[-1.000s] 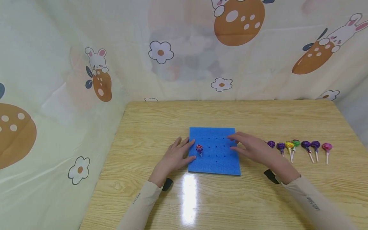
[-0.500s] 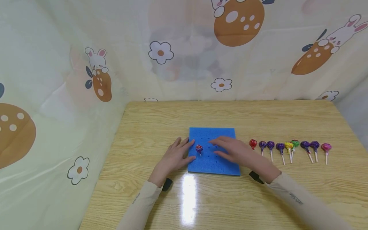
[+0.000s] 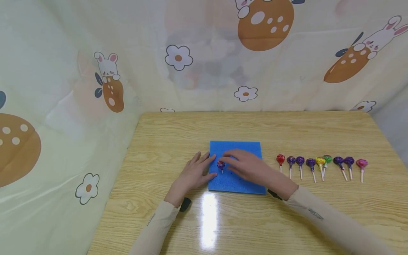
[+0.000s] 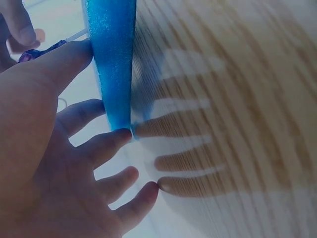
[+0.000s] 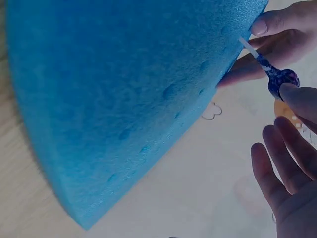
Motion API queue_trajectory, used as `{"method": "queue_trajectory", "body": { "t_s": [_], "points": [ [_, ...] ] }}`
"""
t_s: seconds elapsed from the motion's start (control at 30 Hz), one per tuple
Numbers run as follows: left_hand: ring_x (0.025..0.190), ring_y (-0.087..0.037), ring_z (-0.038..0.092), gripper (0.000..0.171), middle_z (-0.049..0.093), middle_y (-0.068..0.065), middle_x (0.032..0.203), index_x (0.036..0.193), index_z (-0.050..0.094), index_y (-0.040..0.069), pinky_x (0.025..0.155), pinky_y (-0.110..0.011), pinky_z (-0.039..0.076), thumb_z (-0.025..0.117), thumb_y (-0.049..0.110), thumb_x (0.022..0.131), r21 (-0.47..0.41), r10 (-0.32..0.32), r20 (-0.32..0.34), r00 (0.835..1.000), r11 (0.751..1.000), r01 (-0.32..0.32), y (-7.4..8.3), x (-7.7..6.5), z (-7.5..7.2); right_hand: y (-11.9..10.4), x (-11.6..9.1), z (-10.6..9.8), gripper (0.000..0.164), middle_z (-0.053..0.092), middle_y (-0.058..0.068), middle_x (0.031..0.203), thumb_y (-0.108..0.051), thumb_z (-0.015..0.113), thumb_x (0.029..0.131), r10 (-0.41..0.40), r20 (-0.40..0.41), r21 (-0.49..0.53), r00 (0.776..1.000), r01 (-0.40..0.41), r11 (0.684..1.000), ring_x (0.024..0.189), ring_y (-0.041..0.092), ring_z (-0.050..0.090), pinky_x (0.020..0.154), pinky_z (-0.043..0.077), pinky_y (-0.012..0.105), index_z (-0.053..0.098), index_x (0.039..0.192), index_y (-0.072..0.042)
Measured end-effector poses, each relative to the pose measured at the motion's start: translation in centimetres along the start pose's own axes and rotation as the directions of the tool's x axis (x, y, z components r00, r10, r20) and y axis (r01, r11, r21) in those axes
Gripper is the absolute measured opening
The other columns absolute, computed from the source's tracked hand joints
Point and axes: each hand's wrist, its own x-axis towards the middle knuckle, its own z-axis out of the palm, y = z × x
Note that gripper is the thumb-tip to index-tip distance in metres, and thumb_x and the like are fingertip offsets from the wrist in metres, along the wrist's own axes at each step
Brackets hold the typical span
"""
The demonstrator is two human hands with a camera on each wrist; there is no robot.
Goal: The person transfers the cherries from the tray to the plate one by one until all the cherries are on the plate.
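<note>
A blue foam block (image 3: 220,184) with small holes lies on the table. One lollipop (image 3: 221,165) in a dark blue and red wrapper stands upright near its left side, its white stick in the foam. My left hand (image 3: 192,175) rests against the block's left edge, fingers spread, with the thumb (image 4: 74,57) on the foam. My right hand (image 3: 250,166) reaches over the block to the lollipop. In the right wrist view its thumb (image 5: 299,99) overlaps the lollipop's head; whether they touch cannot be told. The other right fingers are spread apart and hold nothing.
To the right of the block, several wrapped lollipops lie in a row: a red one (image 3: 280,159), purple ones (image 3: 300,161), a yellow one (image 3: 320,161), a green one (image 3: 327,159) and a pink one (image 3: 362,163). A patterned curtain (image 3: 204,78) hangs behind the wooden table (image 3: 178,131).
My right hand has moved left across the foam block, from its right edge to the standing lollipop, uncovering the red lollipop on the table. My left hand stays in place.
</note>
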Motion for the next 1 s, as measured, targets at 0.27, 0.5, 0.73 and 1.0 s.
{"method": "queue_trajectory", "body": {
  "t_s": [0.27, 0.5, 0.73, 1.0],
  "points": [
    [0.157, -0.036, 0.011, 0.07, 0.021, -0.003, 0.169, 0.161, 0.024, 0.031, 0.121, -0.062, 0.024, 0.052, 0.054, 0.101, -0.002, -0.014, 0.014, 1.0, 1.0, 0.014, -0.1, 0.2, 0.1, -0.5, 1.1, 0.0, 0.04, 0.061, 0.007, 0.133, -0.005, 0.072, 0.091, -0.014, 0.104, -0.038, 0.994, 0.018, 0.999, 0.124, 0.024, 0.06, 0.1, 0.054, 0.043, 0.061, 0.129, -0.015],
    [0.156, -0.037, 0.012, 0.07, 0.022, -0.004, 0.168, 0.161, 0.024, 0.03, 0.121, -0.062, 0.024, 0.053, 0.053, 0.101, -0.01, -0.009, 0.009, 1.0, 1.0, 0.009, 0.0, 0.1, -0.1, -0.4, 1.4, 0.4, 0.031, 0.061, 0.007, 0.132, -0.003, 0.067, 0.095, -0.003, 0.128, -0.056, 0.992, 0.01, 0.998, 0.122, 0.023, 0.06, 0.099, 0.055, 0.04, 0.061, 0.123, -0.015],
    [0.156, -0.036, 0.012, 0.07, 0.021, -0.003, 0.168, 0.161, 0.024, 0.03, 0.121, -0.062, 0.024, 0.054, 0.052, 0.1, -0.014, -0.012, 0.011, 1.0, 1.0, 0.013, 0.1, 0.0, -0.1, -0.2, 1.4, 0.7, 0.028, 0.061, 0.006, 0.13, -0.004, 0.065, 0.096, 0.0, 0.114, -0.073, 0.993, 0.008, 0.997, 0.122, 0.022, 0.061, 0.099, 0.055, 0.038, 0.062, 0.122, -0.014],
    [0.156, -0.036, 0.012, 0.07, 0.022, -0.004, 0.168, 0.16, 0.026, 0.028, 0.121, -0.062, 0.024, 0.053, 0.052, 0.1, -0.011, -0.009, 0.008, 1.0, 1.0, 0.009, 0.0, 0.1, -0.1, -0.2, 1.6, 0.2, 0.033, 0.063, 0.004, 0.126, -0.007, 0.073, 0.092, 0.003, 0.054, -0.048, 0.999, 0.0, 0.999, 0.118, 0.021, 0.062, 0.097, 0.056, 0.039, 0.062, 0.122, -0.015]
  ]
}}
